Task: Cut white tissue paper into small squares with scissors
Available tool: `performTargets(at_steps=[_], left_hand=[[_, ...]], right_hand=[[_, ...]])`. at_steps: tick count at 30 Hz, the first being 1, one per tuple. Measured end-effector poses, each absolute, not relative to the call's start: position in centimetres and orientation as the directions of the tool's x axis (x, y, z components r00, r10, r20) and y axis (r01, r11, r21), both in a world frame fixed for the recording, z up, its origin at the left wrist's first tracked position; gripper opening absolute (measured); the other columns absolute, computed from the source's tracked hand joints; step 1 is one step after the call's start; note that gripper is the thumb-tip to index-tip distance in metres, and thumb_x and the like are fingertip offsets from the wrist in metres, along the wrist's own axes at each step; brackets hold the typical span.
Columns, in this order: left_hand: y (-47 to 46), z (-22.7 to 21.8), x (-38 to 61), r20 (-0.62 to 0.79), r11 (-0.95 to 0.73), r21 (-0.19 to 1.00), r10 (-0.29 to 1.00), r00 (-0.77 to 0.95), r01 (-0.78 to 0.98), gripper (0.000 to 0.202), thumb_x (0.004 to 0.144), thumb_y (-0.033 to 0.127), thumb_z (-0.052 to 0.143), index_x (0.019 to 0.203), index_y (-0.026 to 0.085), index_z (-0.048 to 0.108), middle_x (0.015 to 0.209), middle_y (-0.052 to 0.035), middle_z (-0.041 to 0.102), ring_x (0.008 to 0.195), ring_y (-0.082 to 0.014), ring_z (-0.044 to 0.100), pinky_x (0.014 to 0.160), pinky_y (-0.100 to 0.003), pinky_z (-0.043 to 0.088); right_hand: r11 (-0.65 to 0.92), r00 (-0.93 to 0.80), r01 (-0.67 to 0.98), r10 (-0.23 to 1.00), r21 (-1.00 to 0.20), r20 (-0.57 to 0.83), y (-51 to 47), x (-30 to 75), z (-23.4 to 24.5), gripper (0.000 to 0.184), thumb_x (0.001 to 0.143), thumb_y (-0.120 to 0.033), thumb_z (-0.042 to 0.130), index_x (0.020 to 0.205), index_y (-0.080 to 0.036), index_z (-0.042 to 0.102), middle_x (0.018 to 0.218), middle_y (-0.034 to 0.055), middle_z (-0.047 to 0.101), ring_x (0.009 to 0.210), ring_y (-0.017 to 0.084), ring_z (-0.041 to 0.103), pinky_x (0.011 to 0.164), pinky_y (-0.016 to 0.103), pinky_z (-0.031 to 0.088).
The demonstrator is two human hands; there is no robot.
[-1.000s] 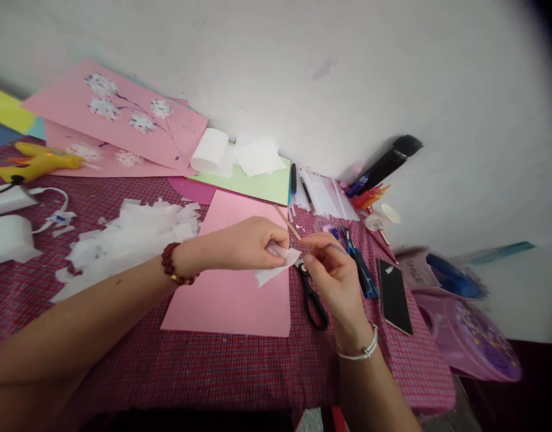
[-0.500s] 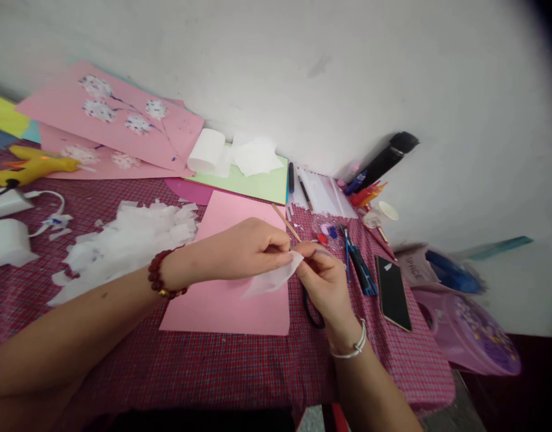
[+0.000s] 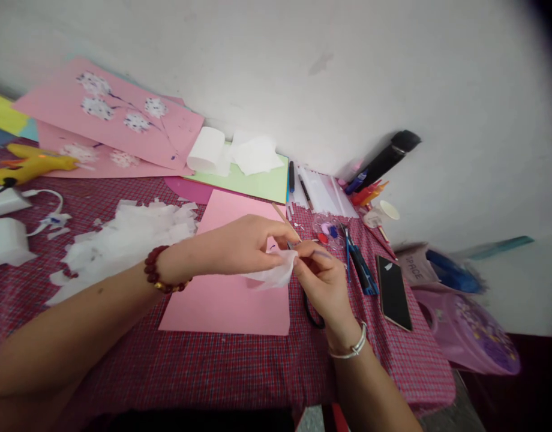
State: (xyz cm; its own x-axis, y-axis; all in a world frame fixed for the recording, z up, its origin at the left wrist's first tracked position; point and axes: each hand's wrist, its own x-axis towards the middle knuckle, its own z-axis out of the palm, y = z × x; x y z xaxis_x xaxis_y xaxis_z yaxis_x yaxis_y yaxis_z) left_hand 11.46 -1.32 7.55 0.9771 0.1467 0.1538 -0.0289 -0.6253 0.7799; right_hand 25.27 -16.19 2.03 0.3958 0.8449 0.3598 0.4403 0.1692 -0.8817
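A thin white piece of tissue paper [image 3: 278, 275] hangs over the pink sheet [image 3: 235, 309]. My right hand [image 3: 323, 279] pinches its right corner between thumb and forefinger; a purple streak marks that forefinger. My left hand [image 3: 233, 246] reaches across from the left, thumb resting along the tissue's upper edge and forefinger apart from it. Through the gap between them a small purple mark shows on the pink sheet. To the left lies a pile of torn white tissue pieces [image 3: 127, 240]. Beyond my hands is a thin wooden stick [image 3: 280, 213].
Pink sheets with white blossoms [image 3: 123, 120], a tissue roll [image 3: 207, 150] and a green sheet [image 3: 258, 186] line the wall. A yellow glue gun [image 3: 33, 163] lies left. On the right are paint pots [image 3: 327, 231], a blue-black cutter [image 3: 363, 267] and a phone [image 3: 393, 294].
My left thumb and forefinger have moved apart and the thumb has slid left along the tissue. The tissue has spread a little. My right hand keeps its pinch.
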Motion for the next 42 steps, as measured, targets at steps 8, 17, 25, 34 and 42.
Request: performTargets(at_steps=[8, 17, 25, 34, 42], left_hand=[[-1.8, 6.7, 11.9, 0.095, -0.560, 0.827, 0.227, 0.969, 0.050, 0.024, 0.085, 0.031, 0.055, 0.068, 0.015, 0.061, 0.061, 0.0031, 0.055, 0.056, -0.0081, 0.045, 0.049, -0.020, 0.029], [-1.5, 7.0, 11.9, 0.197, -0.635, 0.772, 0.219, 0.956, -0.014, 0.020, 0.081, 0.022, 0.056, 0.063, 0.015, 0.056, 0.064, 0.0019, 0.055, 0.059, -0.0084, 0.047, 0.053, -0.021, 0.032], [-1.3, 6.6, 11.8, 0.125, -0.617, 0.787, 0.190, 0.974, 0.020, 0.021, 0.084, 0.029, 0.056, 0.070, 0.015, 0.061, 0.065, 0.0017, 0.059, 0.059, -0.0089, 0.050, 0.052, -0.021, 0.032], [-0.5, 8.4, 11.3, 0.216, -0.650, 0.760, 0.279, 0.936, 0.019, 0.019, 0.078, 0.019, 0.056, 0.060, 0.016, 0.054, 0.062, 0.0034, 0.053, 0.057, -0.0080, 0.044, 0.054, -0.021, 0.029], [-0.3, 9.4, 10.6, 0.212, -0.691, 0.721, 0.293, 0.932, 0.053, 0.011, 0.077, 0.018, 0.055, 0.066, 0.017, 0.056, 0.065, 0.0027, 0.053, 0.060, -0.0098, 0.046, 0.057, -0.022, 0.030]], right_hand=[[0.130, 0.413, 0.461, 0.844, -0.878, 0.342, -16.0, 25.0, 2.4, 0.016, 0.085, -0.020, 0.061, 0.069, -0.022, 0.061, 0.068, -0.0010, 0.058, 0.063, 0.015, 0.054, 0.056, 0.028, 0.043], [0.091, 0.462, 0.424, 0.834, -0.901, 0.302, -16.2, 25.2, 2.4, 0.017, 0.085, -0.023, 0.062, 0.068, -0.022, 0.061, 0.067, -0.0014, 0.056, 0.062, 0.015, 0.053, 0.054, 0.026, 0.043], [0.152, 0.404, 0.344, 0.867, -0.927, 0.292, -16.4, 25.3, 2.5, 0.006, 0.086, -0.025, 0.064, 0.089, -0.025, 0.069, 0.084, 0.0015, 0.063, 0.068, 0.016, 0.058, 0.060, 0.029, 0.049], [0.215, 0.550, 0.372, 0.733, -0.903, 0.401, -16.1, 25.9, 2.4, 0.011, 0.087, -0.022, 0.064, 0.077, -0.025, 0.068, 0.088, 0.0019, 0.061, 0.088, 0.020, 0.060, 0.077, 0.035, 0.050], [0.275, 0.653, 0.282, 0.647, -0.919, 0.393, -15.9, 25.9, 2.0, 0.008, 0.086, -0.022, 0.066, 0.078, -0.025, 0.067, 0.077, -0.0019, 0.060, 0.072, 0.015, 0.057, 0.070, 0.031, 0.048]])
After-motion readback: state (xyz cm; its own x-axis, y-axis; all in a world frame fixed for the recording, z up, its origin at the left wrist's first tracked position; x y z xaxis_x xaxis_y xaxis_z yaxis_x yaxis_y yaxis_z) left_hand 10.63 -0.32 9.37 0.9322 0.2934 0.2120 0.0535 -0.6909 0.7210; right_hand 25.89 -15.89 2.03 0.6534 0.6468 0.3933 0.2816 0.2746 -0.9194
